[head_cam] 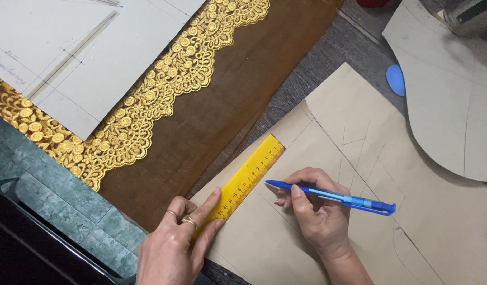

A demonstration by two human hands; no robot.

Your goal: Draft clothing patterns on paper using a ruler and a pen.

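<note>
A stiff yellow ruler [247, 178] is pinned flat on thin brown pattern paper [423, 211] by the left hand [175, 240]; a light blue pen [333, 198] is gripped in the right hand [317, 211]

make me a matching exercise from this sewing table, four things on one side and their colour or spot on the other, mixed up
Things:
1. ruler
2. pen
3. lace trim
4. tailor's chalk

Descriptions:
A. gold, scalloped, lying on brown fabric
B. blue, held in the right hand
C. yellow, pressed down by the left hand
D. blue, lying alone beside the grey pattern piece

Pairs: 1-C, 2-B, 3-A, 4-D
</note>
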